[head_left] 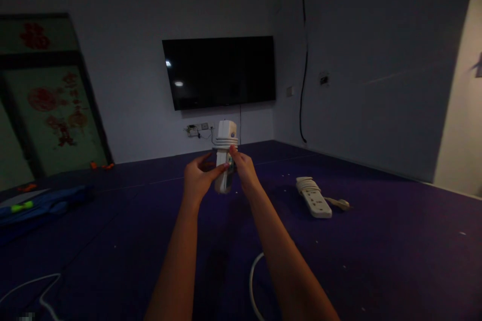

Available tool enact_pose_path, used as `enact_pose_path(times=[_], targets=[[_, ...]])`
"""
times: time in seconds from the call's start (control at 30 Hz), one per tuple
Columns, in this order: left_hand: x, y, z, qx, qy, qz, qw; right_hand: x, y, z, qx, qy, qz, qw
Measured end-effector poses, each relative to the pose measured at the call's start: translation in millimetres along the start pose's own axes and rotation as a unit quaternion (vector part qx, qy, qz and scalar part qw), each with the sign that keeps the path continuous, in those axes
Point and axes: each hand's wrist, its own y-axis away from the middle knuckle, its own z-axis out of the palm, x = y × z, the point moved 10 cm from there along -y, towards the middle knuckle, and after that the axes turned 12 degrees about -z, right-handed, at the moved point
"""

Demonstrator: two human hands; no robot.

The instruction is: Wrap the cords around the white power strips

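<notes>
Upright in front of me, a white power strip (223, 183) is held up off the purple floor, with several turns of its white cord (225, 143) wound around its upper part. My left hand (201, 175) grips its left side, thumb across the strip's face. On the right side, my right hand (244, 168) holds the strip, with the thumb up against the wound cord. A loose length of white cord (253, 281) curves below my right forearm. To the right lies another white power strip (317, 204), its cord wrapped around the far end and its plug (342, 204) beside it.
A television (222, 72) hangs on the far wall above several sockets (199, 128). A black cable (304, 85) dangles along the right wall. Blue cloth (48, 203) lies at the left, near a door with red decorations (45, 100). More white cord (45, 293) lies at lower left.
</notes>
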Motion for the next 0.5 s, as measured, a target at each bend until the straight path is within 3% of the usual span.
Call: enact_pose_path(times=[0.17,0.33,0.5], targets=[[14.9,7.0,6.5,0.008,-0.061,0.087,0.994,-5.1,2.3,-5.7,0.055,0.053,-0.018,0.997],[32.1,24.3,20.3,0.048,-0.208,0.183,0.960,-13.4,7.8,-5.4,0.093,0.122,-0.041,0.987],[37.3,31.8,28.8,0.053,-0.215,0.235,0.947,-24.5,7.3,4.1,0.070,0.108,-0.072,0.989]])
